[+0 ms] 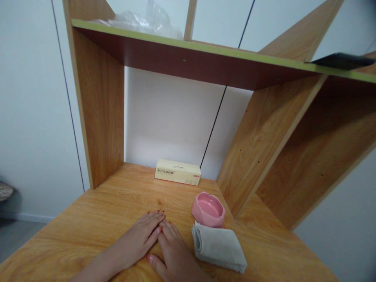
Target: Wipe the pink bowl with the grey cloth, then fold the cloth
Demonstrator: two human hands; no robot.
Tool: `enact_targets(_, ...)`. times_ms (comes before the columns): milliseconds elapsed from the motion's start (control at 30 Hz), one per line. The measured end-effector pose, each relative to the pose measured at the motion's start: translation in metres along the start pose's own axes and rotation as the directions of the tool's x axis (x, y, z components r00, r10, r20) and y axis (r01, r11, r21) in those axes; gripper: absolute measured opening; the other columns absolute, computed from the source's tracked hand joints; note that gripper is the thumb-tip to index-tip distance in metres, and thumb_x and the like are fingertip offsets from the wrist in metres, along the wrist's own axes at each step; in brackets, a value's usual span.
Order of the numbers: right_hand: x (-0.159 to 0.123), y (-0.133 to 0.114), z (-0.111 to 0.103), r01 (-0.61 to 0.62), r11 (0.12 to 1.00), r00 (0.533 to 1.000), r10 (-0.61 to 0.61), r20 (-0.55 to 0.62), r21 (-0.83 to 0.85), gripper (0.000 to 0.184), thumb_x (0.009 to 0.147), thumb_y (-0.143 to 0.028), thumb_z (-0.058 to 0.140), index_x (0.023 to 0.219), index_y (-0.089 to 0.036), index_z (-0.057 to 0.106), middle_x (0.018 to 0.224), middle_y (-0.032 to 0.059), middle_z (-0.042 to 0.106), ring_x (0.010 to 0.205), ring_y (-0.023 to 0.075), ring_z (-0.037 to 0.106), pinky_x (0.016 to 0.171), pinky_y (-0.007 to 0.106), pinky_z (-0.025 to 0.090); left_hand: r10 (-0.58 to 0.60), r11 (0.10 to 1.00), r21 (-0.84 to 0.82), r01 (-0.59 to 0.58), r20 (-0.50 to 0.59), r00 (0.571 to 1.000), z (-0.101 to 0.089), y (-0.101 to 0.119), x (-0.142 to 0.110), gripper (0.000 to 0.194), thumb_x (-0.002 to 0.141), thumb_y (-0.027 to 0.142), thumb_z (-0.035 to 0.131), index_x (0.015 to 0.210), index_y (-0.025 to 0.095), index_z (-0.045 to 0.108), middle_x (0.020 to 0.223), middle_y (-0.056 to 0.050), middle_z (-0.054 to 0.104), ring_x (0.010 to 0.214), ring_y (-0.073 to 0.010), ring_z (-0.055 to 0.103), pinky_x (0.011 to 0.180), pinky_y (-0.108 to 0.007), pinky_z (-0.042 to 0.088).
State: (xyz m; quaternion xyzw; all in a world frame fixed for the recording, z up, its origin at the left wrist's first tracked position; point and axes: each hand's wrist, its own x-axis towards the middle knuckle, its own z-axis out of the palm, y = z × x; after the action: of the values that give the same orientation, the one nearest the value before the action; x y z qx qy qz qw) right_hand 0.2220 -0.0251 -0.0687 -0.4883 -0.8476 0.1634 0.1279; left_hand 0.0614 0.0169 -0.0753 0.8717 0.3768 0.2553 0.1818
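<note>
Both of my hands rest palm down on the wooden desk (73, 231), touching each other. My left hand (145, 231) lies flat with its fingers stretched out, holding nothing. Against it lies my right hand (173, 248), also flat and without anything in it, its thumb spread to the left. Just right of my right hand is a folded grey cloth (220, 246). Behind the cloth sits a pink faceted ashtray (208, 209). A cream cling film box (178, 172) with dark printed characters lies farther back, near the wall.
An overhead shelf (188, 58) spans the desk, with clear plastic wrapping (147, 21) on its left part and a flat dark object (342, 60) on its right. Wooden side panels (101, 105) and a slanting divider (264, 137) bound the desk's back.
</note>
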Motion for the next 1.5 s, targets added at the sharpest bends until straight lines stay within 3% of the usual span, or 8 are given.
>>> enact_targets(1033, 0.0011, 0.0001, -0.0017, 0.001, 0.998, 1.0, -0.003, 0.024, 0.056, 0.062, 0.081, -0.04, 0.046, 0.131, -0.005, 0.036, 0.14, 0.0139, 0.03, 0.13, 0.0229, 0.022, 0.109, 0.036, 0.015, -0.03, 0.994, 0.111, 0.021, 0.082, 0.996, -0.0018, 0.0028, 0.0016, 0.043, 0.091, 0.036, 0.03, 0.128, 0.017, 0.043, 0.131, -0.007, 0.045, 0.12, -0.0181, 0.041, 0.104, -0.039, 0.03)
enact_targets(1500, 0.0013, 0.0024, 0.0011, 0.003, 0.999, 1.0, -0.004, 0.015, 0.043, 0.063, 0.081, -0.043, 0.044, 0.131, -0.005, 0.036, 0.139, 0.0143, 0.031, 0.129, 0.0231, 0.023, 0.108, 0.036, 0.015, -0.003, 0.996, 0.086, -0.001, 0.049, 0.999, -0.0019, 0.002, 0.0023, 0.041, 0.09, 0.035, 0.033, 0.126, 0.019, 0.045, 0.129, -0.007, 0.048, 0.119, -0.0185, 0.043, 0.103, -0.039, 0.031)
